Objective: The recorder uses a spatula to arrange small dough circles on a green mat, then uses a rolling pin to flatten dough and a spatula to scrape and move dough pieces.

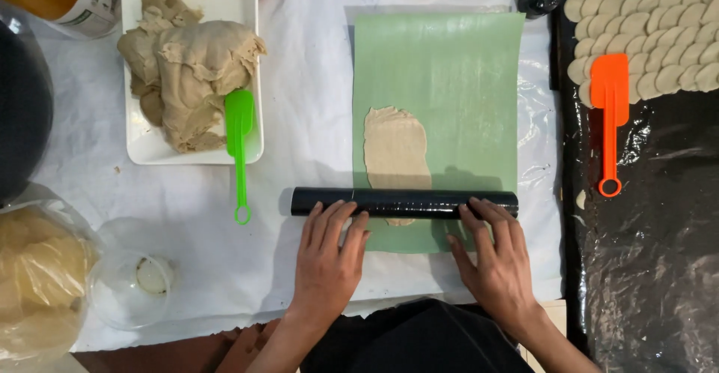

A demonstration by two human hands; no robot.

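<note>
Black roller [404, 202]: left hand [326, 257] and right hand [498, 257] lie flat, fingers spread, atop it, pinching nothing; flattened dough [395, 148] on green sheet [449, 66]. Even pressure advised.

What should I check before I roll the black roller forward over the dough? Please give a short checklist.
1. Both hands on the roller: ok. Left hand lies near its left end, right hand near its right end, fingers flat on top.
2. Roller square across the green mat: ok, it lies level across the mat's width.
3. Dough on the mat: ok, all that shows lies within the edges.
4. Mat flat: ok, no curl visible.
5. Path ahead free: ok, only mat beyond the dough.
6. Dough sticking to the roller: cannot tell.
</note>
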